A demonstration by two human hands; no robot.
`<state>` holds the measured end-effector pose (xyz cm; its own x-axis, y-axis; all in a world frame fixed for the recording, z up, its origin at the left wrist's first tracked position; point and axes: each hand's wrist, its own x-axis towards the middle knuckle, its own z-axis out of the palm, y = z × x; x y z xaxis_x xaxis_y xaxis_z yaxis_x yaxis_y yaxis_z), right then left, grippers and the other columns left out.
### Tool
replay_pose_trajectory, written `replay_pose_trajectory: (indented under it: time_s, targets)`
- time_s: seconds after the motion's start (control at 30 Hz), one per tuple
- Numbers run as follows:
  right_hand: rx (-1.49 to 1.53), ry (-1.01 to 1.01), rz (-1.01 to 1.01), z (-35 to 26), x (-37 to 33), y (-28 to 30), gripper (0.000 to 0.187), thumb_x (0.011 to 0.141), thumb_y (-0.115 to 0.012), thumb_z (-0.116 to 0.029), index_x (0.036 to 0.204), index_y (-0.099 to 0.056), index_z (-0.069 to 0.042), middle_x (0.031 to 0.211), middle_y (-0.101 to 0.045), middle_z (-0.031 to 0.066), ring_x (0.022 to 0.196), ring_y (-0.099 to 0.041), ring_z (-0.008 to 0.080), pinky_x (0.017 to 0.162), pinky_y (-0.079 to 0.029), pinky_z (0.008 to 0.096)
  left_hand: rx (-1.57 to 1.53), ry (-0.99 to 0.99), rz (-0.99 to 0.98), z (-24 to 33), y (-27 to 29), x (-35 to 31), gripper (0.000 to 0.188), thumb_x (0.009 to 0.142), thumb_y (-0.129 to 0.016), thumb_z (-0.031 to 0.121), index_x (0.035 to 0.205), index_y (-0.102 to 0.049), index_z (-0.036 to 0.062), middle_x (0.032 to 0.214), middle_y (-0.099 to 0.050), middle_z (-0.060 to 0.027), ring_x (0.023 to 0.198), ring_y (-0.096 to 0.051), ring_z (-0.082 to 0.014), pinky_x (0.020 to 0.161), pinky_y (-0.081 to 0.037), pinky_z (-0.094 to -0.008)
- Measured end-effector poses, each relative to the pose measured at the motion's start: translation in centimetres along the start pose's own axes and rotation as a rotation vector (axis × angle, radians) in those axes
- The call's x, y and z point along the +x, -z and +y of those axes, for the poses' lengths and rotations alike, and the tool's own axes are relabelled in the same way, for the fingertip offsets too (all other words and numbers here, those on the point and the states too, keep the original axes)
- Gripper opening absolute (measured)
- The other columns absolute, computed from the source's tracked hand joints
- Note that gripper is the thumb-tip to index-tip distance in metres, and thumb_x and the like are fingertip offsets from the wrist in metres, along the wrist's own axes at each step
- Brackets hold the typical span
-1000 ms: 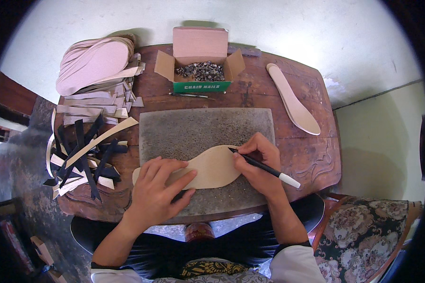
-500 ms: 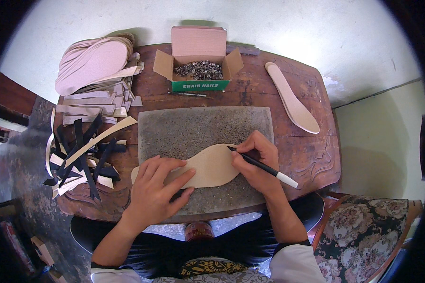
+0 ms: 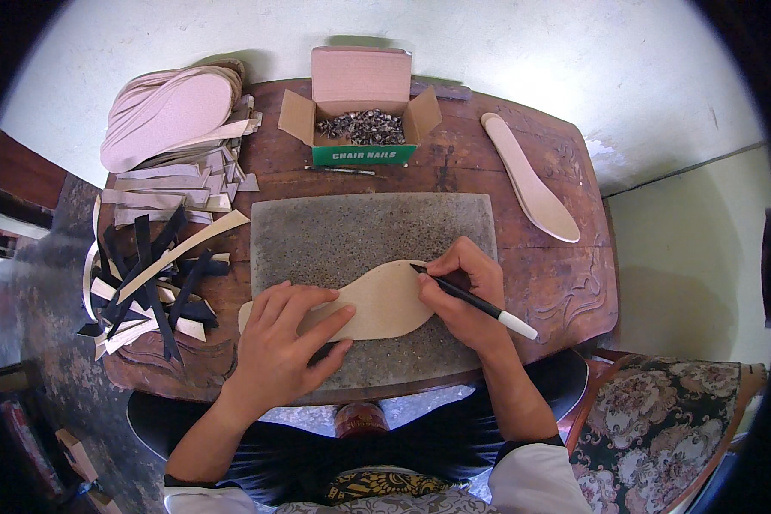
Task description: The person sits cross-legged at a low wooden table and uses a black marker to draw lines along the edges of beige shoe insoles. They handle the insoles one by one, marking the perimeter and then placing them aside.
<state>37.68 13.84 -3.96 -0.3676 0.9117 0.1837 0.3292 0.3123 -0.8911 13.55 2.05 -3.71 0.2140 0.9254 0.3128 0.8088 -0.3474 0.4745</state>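
Observation:
A tan shoe insole (image 3: 381,301) lies across a grey speckled slab (image 3: 360,236), its wide end to the right. My left hand (image 3: 289,338) rests over the insole's narrow part with the fingers spread, pressing it down. In my right hand (image 3: 471,295) a black marker pen (image 3: 475,300) with a white end is pinched between thumb and fingers. The pen's tip touches the insole near the upper edge of its wide end. A faint row of dots or marks seems to follow that edge. Part of the insole's narrow end is hidden under my left hand.
The slab lies on a carved wooden table (image 3: 548,283). Behind it stands an open green box (image 3: 364,155) of nails. At left are stacked insoles (image 3: 171,111), pale strips (image 3: 167,184) and black and cream strips (image 3: 150,283). More insoles (image 3: 531,180) lie at right.
The marker's tip has shifted very slightly left along the insole's edge, and its white end has moved a little with it. My left hand stays in place.

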Motion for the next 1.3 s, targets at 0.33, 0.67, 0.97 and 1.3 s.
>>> replay_pose_trajectory:
  time_s: [0.33, 0.67, 0.97, 1.3]
  targets:
    - [-0.005, 0.003, 0.013, 0.3, -0.04, -0.13, 0.017, 0.079, -0.075, -0.001, 0.082, -0.059, 0.001, 0.081, -0.06, 0.0076, 0.071, -0.062, 0.0121, 0.064, -0.05, 0.0269, -0.005, 0.007, -0.001, 0.0, -0.06, 0.0, 0.047, 0.075, -0.086, 0.021, 0.12, -0.076, 0.018, 0.126, -0.065, -0.0068, 0.116, -0.061, -0.0306, 0.108, -0.046, -0.052]
    - [0.011, -0.002, 0.008, 0.13, -0.06, -0.1, 0.017, 0.079, -0.074, 0.001, 0.082, -0.058, 0.001, 0.083, -0.059, 0.0075, 0.072, -0.062, 0.0114, 0.065, -0.052, 0.0255, 0.004, 0.004, 0.003, 0.0, -0.01, 0.0, 0.047, 0.075, -0.086, 0.021, 0.12, -0.076, 0.0183, 0.126, -0.066, -0.0063, 0.116, -0.062, -0.0303, 0.107, -0.046, -0.0516]
    - [-0.018, 0.056, 0.031, 0.63, -0.02, -0.15, 0.017, 0.077, -0.075, 0.001, 0.082, -0.058, 0.001, 0.081, -0.058, 0.0069, 0.07, -0.06, 0.0111, 0.061, -0.048, 0.0255, 0.001, 0.001, 0.004, 0.05, 0.04, 0.0, 0.047, 0.074, -0.086, 0.021, 0.12, -0.076, 0.0177, 0.126, -0.065, -0.0065, 0.116, -0.062, -0.0302, 0.107, -0.046, -0.0515]
    - [-0.017, 0.023, 0.014, 0.07, 0.04, -0.05, 0.017, 0.077, -0.074, 0.001, 0.082, -0.058, 0.001, 0.081, -0.058, 0.0075, 0.069, -0.062, 0.0123, 0.062, -0.05, 0.0261, 0.004, -0.001, 0.001, 0.0, 0.01, 0.0, 0.048, 0.074, -0.086, 0.021, 0.121, -0.076, 0.0178, 0.127, -0.065, -0.0067, 0.116, -0.062, -0.0309, 0.106, -0.046, -0.0508]
